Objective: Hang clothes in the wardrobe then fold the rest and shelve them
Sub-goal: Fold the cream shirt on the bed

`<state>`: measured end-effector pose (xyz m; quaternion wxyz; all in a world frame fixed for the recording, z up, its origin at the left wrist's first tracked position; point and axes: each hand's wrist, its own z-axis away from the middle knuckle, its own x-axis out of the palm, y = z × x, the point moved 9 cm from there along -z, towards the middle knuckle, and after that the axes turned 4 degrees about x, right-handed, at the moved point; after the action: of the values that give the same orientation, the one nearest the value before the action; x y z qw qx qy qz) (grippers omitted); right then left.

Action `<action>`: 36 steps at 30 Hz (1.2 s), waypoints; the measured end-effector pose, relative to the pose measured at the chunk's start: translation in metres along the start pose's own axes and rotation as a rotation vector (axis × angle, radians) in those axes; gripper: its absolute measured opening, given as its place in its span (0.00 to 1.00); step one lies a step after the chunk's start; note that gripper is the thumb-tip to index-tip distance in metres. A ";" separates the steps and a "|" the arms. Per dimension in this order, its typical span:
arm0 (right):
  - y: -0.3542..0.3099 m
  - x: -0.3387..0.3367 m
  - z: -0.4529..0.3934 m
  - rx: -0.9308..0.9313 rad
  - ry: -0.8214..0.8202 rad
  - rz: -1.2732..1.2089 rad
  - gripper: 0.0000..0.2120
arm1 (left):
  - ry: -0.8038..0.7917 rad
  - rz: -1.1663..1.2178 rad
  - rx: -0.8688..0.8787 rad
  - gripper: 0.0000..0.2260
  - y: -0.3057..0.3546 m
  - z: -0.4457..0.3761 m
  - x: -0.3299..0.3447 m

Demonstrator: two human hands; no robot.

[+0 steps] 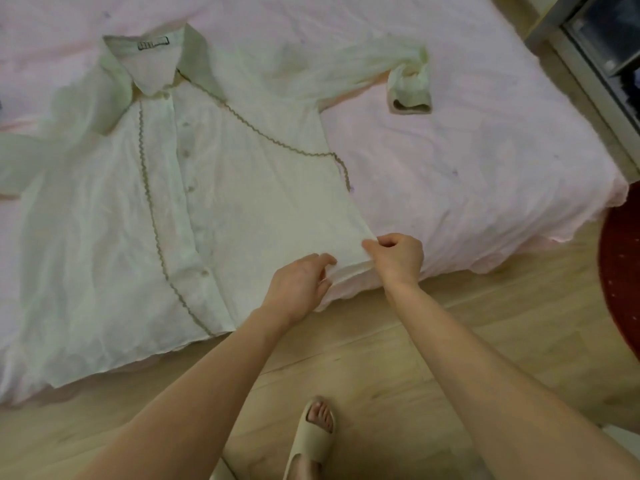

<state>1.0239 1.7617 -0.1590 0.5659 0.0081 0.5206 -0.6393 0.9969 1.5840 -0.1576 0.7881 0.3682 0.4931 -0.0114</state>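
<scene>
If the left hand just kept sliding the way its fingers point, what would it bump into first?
Probably the right hand. The left hand points up and to the right along the hem corner of the white shirt, which both hands hold, and the right hand sits just beyond on that line. Depth is hard to judge here.

shirt (pixel 173 188) | collar label (pixel 153 43) | print blurred; unreadable

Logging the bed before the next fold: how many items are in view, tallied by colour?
White: 1, the shirt, its hem corner held by left hand and right hand
Pink: 1, the bedsheet
Beige: 1, the slipper
Red: 1, the rug
Total: 4
</scene>
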 end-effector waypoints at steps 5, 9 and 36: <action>0.012 -0.027 -0.011 -0.006 0.074 0.059 0.07 | -0.121 -0.121 0.009 0.14 0.008 -0.010 0.020; 0.027 0.014 -0.014 0.099 -0.228 0.011 0.21 | -0.069 -0.162 -0.051 0.22 -0.008 -0.014 0.018; -0.179 0.032 -0.024 -0.360 -0.266 -0.112 0.09 | 0.296 0.512 -0.397 0.10 -0.057 -0.014 -0.055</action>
<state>0.8675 1.7228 -0.0717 0.5855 -0.2062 0.5469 -0.5618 0.9366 1.5314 -0.1506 0.7417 0.3171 0.4862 0.3361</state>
